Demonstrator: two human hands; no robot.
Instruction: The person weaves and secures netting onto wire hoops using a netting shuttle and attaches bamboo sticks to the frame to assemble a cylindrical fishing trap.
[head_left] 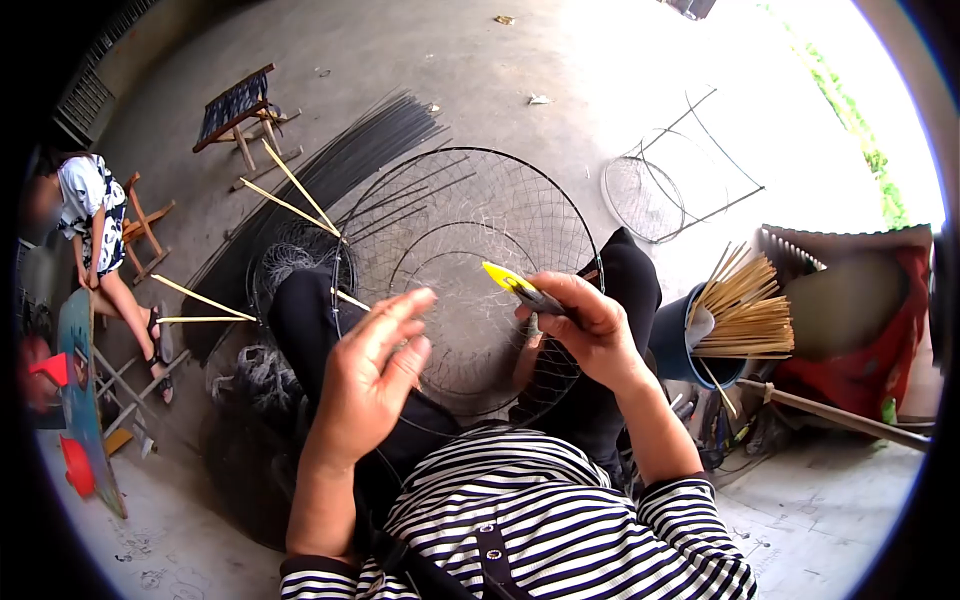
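Note:
My right hand point(600, 325) grips a yellow, pointed netting needle point(508, 280) with dark twine wound on its body, its tip toward the left. To the left, my left hand point(372, 370) is held up with its fingers stretched out and nothing visible in it. Between and below the hands, a round net cage point(570, 185) with dark hoops and thin mesh rests over my lap. A smaller inner hoop point(450, 226) shows through the mesh. Pale sticks point(290, 208) jut out at the cage's left side, by a bunch of grey netting point(300, 258).
A blue bucket point(672, 345) of thin wooden sticks point(745, 305) stands right of my knee. Dark rods point(330, 165) lie on the floor beside a folding stool point(238, 110). Another net frame point(645, 195) lies ahead right. A person point(95, 215) sits at far left.

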